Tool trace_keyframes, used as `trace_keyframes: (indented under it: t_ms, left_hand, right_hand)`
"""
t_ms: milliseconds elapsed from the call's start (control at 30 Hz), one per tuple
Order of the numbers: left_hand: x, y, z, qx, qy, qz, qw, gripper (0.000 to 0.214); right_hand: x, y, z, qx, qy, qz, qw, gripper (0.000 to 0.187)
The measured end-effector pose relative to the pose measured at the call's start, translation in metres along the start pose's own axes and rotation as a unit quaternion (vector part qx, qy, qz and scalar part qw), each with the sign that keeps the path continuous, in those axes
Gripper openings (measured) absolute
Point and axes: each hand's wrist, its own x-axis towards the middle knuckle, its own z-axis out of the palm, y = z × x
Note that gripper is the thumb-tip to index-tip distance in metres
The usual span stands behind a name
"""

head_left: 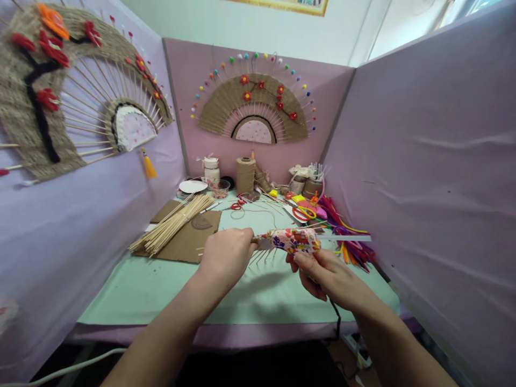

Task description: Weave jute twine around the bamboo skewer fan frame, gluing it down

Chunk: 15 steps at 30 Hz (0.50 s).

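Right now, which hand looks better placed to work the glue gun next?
Probably the right hand: it grips the floral glue gun from below, with a pale glue stick jutting from its rear. The left hand is closed near the nozzle end.

Over on the left of the bench [229, 312], a bundle of sticks [177, 223] lies across cardboard [212, 226]; pipe cleaners [355, 252] lie over at the right. Toward the back, a jar [212, 173] stands left of the twine spool [245, 176]. One fan [253, 88] is pinned to the panel [326, 86] behind, another to the left panel [48, 242]. Above the bench, a glue gun [296, 240] sits between the left hand [230, 250] and right hand [328, 277].
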Motion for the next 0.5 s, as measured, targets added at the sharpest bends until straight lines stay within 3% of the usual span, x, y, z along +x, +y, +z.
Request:
trace_keyframes:
  t_ms: [500]
  left_hand:
    - [0.0011, 0.0002, 0.0004, -0.002, 0.0, 0.002, 1.0, 0.03]
  right_hand:
    - [0.0011, 0.0012, -0.0026, -0.069, -0.012, -0.018, 0.997, 0.061]
